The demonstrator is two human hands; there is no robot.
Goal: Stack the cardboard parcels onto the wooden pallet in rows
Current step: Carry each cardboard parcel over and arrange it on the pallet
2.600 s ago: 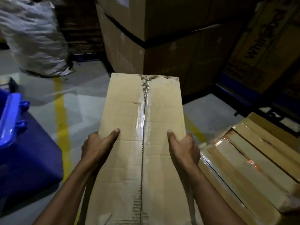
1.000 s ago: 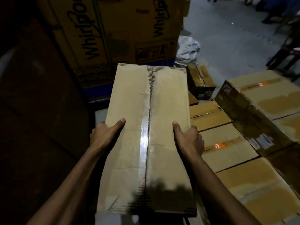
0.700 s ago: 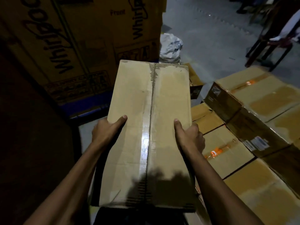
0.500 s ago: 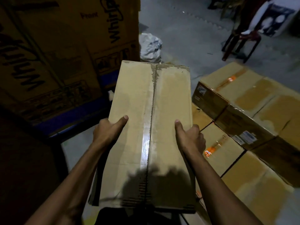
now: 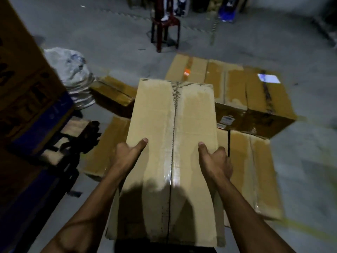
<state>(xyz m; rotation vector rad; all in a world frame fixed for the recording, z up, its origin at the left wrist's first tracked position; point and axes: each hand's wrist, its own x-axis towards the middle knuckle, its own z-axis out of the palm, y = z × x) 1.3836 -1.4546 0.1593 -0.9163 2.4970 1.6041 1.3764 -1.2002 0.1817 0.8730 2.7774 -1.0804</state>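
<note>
Left hand (image 5: 127, 154) and right hand (image 5: 216, 159) clamp opposite long sides of the carried parcel (image 5: 171, 143), thumbs on top; it hangs over the stacked parcels (image 5: 255, 161). Pallet not visible. Advice: lower it level and set it flush beside its neighbours, keeping fingers clear of the gap.

Stacked parcels (image 5: 255, 99) block right; bare floor (image 5: 113, 52) ahead-left

One view only, head-worn, wide-angle. Looks forward and steeply down, close over a carried parcel (image 5: 171, 143) at chest height; forearms enter from bottom edge. Floor (image 5: 300, 170) and stacked parcels (image 5: 255, 99) beyond, chair (image 5: 165, 24) at top.
</note>
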